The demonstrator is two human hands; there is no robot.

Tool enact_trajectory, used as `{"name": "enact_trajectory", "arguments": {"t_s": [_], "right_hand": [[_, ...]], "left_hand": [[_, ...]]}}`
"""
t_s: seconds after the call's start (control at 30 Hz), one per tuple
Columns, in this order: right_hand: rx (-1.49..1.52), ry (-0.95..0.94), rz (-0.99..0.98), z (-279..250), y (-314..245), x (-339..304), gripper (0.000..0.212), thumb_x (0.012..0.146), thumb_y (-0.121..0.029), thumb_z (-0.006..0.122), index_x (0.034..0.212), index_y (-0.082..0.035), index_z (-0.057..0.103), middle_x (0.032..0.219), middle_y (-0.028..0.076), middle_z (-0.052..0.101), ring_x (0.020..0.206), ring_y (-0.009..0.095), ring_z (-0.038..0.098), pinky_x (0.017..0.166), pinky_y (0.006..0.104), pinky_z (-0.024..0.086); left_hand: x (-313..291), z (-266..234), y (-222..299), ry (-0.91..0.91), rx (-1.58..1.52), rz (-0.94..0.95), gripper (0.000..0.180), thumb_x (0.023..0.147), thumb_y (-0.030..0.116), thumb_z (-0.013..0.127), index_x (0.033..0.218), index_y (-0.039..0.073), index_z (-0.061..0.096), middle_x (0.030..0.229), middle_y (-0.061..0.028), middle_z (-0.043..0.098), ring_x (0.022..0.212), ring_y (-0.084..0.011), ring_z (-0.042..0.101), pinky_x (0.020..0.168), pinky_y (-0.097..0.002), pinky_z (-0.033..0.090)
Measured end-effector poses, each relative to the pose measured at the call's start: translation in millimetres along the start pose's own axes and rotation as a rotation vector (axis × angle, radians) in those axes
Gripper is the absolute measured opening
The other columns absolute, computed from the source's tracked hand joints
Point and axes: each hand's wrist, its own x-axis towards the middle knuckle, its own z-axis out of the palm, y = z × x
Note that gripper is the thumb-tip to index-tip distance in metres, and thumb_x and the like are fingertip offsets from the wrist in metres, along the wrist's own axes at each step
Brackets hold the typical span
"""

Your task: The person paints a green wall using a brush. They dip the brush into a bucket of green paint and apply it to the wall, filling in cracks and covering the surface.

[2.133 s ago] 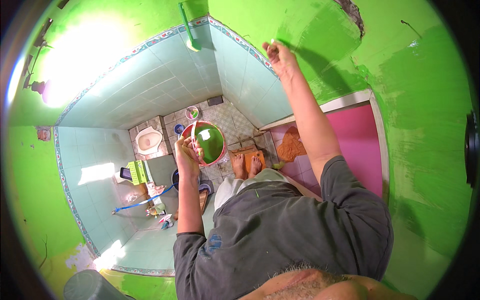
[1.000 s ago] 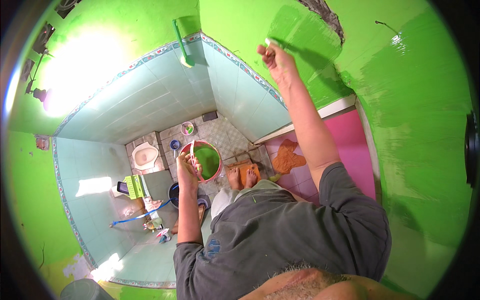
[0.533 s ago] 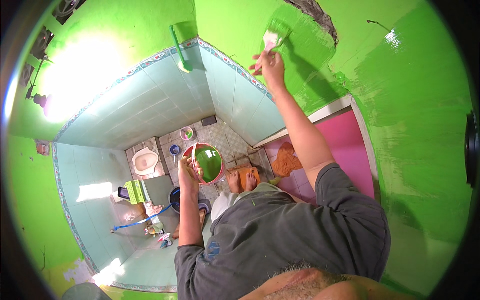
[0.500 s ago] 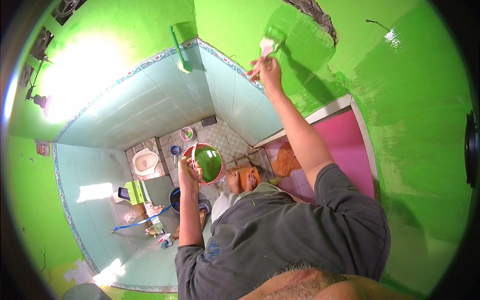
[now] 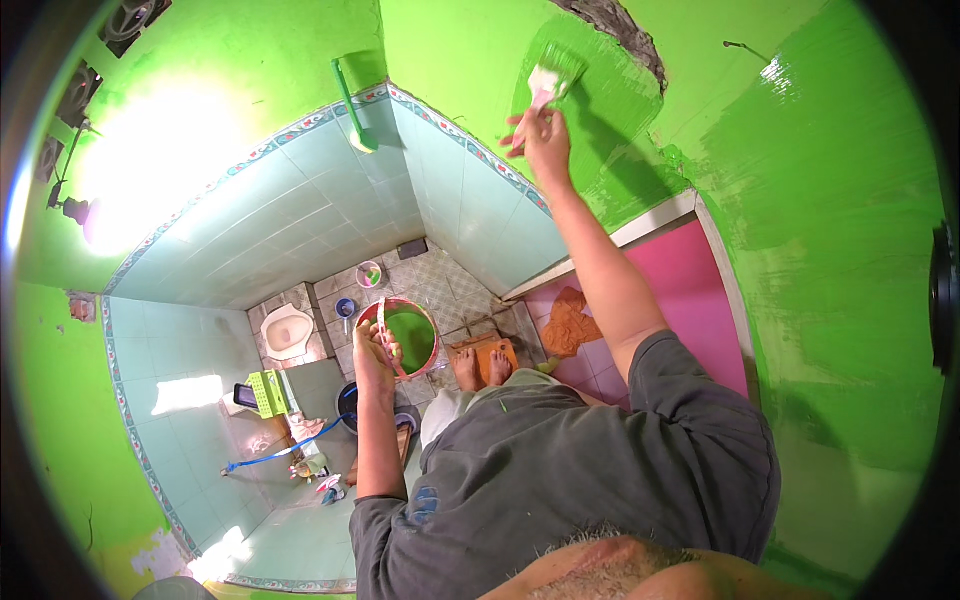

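In my right hand (image 5: 543, 145) is a wide paintbrush (image 5: 546, 85), gripped by its pink handle, its bristles green with paint and against the wall (image 5: 600, 120). Wet, darker green strokes surround the brush, below a rough broken patch (image 5: 630, 35) in the plaster. My left hand (image 5: 374, 352) is closed on the handle of a round paint bucket (image 5: 437, 350) with a reddish rim. Green paint (image 5: 410, 335) lies inside it. The bucket hangs above the tiled floor, beside my feet.
Below me my bare feet stand on an orange board (image 5: 495, 350). A squat toilet (image 5: 287, 332), a small blue dipper (image 5: 345, 308) and a small white tub (image 5: 369, 275) are at left. A green-handled brush (image 5: 350, 105) hangs on the far wall. An orange cloth (image 5: 570, 322) lies by the pink door (image 5: 690, 290).
The paintbrush has moved slightly right and down relative to the broken plaster, still at the wall. The bucket has tilted and shifted a little left in view; both grips stay the same.
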Motion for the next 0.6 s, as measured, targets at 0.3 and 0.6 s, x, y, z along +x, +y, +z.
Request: {"name": "enact_trajectory", "arguments": {"t_s": [0.3,0.6], "right_hand": [[0.006,-0.001,0.042,18.2,18.4,-40.5,0.021,0.101,-0.017,0.047,0.106,0.001,0.038,0.093,0.017,0.063,0.061,0.019,0.067,0.045,0.0291,0.055],[-0.053,0.031,0.015,-8.7,41.9,6.6,0.022,0.101,-0.021,0.047,0.104,0.0,0.041,0.095,0.015,0.064,0.066,0.02,0.067,0.052,0.0311,0.057]], "left_hand": [[2.0,-17.8,-0.6,0.024,-0.041,-0.001,0.036,0.092,0.039,0.048,0.099,0.004,0.049,0.075,-0.0032,0.053,0.056,-0.0116,0.049,0.05,-0.0234,0.042],[0.7,-0.9,1.0,-0.008,-0.03,-0.026,0.027,0.096,0.037,0.045,0.096,0.01,0.049,0.073,-0.0004,0.054,0.055,-0.0111,0.05,0.049,-0.024,0.041]]}}
